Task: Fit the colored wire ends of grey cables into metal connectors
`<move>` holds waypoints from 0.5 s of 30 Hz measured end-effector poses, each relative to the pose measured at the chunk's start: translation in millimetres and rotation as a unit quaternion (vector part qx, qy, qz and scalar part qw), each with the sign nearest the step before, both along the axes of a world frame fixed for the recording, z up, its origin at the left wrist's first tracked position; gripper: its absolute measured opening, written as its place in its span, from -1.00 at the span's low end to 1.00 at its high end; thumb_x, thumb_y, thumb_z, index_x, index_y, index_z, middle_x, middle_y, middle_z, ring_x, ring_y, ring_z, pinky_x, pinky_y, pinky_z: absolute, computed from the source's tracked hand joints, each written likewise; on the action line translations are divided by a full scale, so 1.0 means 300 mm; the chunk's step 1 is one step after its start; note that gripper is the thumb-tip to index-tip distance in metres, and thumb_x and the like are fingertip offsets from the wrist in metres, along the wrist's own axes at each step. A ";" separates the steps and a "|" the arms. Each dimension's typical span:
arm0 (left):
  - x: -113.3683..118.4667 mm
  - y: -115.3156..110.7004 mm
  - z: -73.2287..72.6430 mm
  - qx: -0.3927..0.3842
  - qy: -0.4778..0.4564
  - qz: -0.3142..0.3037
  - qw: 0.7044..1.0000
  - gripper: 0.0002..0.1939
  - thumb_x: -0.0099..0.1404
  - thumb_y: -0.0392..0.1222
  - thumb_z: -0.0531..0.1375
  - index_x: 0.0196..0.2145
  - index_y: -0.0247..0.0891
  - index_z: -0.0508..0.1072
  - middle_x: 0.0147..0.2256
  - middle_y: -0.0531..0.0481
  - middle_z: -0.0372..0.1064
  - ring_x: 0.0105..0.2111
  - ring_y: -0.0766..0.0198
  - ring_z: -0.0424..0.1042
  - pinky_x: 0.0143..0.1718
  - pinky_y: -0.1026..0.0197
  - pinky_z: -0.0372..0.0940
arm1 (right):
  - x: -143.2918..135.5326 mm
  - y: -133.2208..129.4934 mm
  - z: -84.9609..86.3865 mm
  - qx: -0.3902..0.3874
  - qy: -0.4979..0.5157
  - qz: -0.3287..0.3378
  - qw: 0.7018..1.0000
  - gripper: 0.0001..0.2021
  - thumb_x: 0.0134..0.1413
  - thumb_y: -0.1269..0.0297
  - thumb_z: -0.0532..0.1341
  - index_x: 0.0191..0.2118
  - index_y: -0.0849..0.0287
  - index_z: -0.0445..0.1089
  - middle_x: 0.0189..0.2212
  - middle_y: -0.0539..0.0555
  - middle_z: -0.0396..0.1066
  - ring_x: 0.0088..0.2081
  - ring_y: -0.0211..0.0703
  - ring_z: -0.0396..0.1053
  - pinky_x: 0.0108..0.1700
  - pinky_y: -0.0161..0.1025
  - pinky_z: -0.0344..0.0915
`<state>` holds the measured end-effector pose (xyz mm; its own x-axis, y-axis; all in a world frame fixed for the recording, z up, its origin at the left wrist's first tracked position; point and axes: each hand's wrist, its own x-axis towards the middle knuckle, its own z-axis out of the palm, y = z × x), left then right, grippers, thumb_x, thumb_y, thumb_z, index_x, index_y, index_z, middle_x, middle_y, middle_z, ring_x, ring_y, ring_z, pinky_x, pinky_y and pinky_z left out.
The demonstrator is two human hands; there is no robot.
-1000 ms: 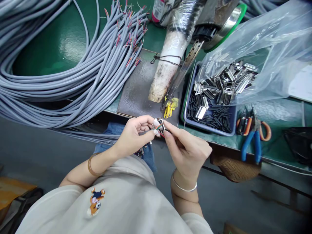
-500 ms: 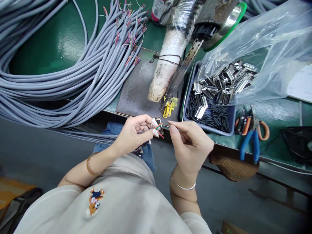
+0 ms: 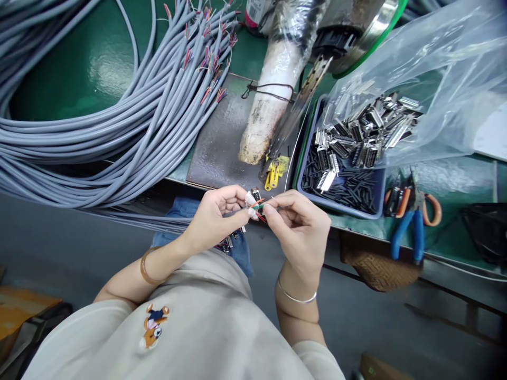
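Note:
My left hand [image 3: 217, 214], with white wraps on its thumb and fingertip, is closed on a small metal connector [image 3: 255, 193]. Thin orange, green and red wires [image 3: 257, 205] stick out at its fingertips. Meeting them from the right, my right hand [image 3: 303, 224] pinches thumb to forefinger at the end of the green wire. The fingers partly cover the connector and the wire ends. Below my left hand, wired connectors [image 3: 228, 244] lie on my lap beside several grey cables.
Bundled grey cables [image 3: 119, 137] with stripped ends fill the left of the bench. A wrapped soldering iron [image 3: 303, 100] points over a dark plate [image 3: 214, 142]. Right of it are a blue tray [image 3: 340, 207] of connectors and black sleeves, a plastic bag [image 3: 443, 79] and blue-handled pliers [image 3: 410, 232].
My right hand has moved left to the wires, and its fingertips now close on the green one. My left hand stays in place with the connector.

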<state>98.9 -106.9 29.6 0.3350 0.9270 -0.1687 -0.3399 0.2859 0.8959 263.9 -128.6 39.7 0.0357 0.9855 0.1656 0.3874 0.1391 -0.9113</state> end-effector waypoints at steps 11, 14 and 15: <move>-0.014 0.017 0.016 -0.093 -0.009 -0.040 0.995 -0.81 0.04 -0.31 0.41 -0.42 -0.32 0.46 -0.58 0.11 0.46 -0.69 0.55 0.17 -0.65 0.42 0.07 | 0.039 -0.011 -0.028 0.131 -0.048 -0.023 0.990 -0.84 0.20 0.39 0.36 -0.13 0.02 0.61 -0.33 0.00 0.54 -0.53 -0.36 0.20 -0.55 -0.31 0.07; -0.017 0.022 0.011 -0.131 -0.033 -0.072 0.988 -0.79 0.01 -0.29 0.41 -0.43 -0.33 0.45 -0.59 0.08 0.47 -0.72 0.55 0.14 -0.68 0.41 -0.01 | 0.060 -0.006 -0.022 0.160 -0.094 0.013 0.983 -0.72 0.17 0.45 0.37 -0.05 -0.06 0.61 -0.26 0.01 0.59 -0.52 -0.35 0.28 -0.55 -0.32 0.16; -0.018 0.023 0.010 -0.141 -0.039 -0.083 0.986 -0.79 0.01 -0.29 0.41 -0.43 -0.33 0.45 -0.60 0.06 0.47 -0.73 0.55 0.14 -0.68 0.41 -0.03 | 0.068 -0.004 -0.018 0.163 -0.107 0.027 0.980 -0.67 0.17 0.46 0.37 -0.01 -0.08 0.60 -0.23 0.01 0.59 -0.50 -0.34 0.32 -0.52 -0.32 0.23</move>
